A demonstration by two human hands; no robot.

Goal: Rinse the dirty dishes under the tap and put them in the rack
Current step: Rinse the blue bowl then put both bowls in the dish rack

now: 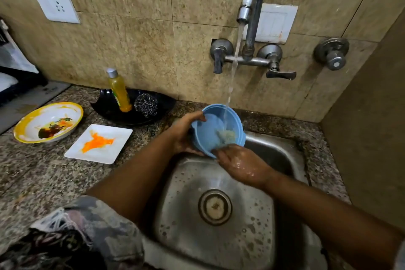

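Note:
A blue bowl (210,129) is tilted over the steel sink (282,153), and water from the tap (252,6) runs into it. My left hand (184,131) grips the bowl's left rim, thumb inside the edge. My wet right hand (243,163) reaches into the bowl's lower edge, fingertips hidden inside. On the granite counter to the left lie a yellow-rimmed plate (26,123) with dark and orange smears and a white square plate (111,151) with an orange stain.
A black dish (109,107) behind the plates holds a yellow soap bottle (120,92) and a steel scrubber (146,104). A dark rack-like object (13,79) sits at the far left edge. A brown wall closes the right side. The sink drain (215,206) lies below my hands.

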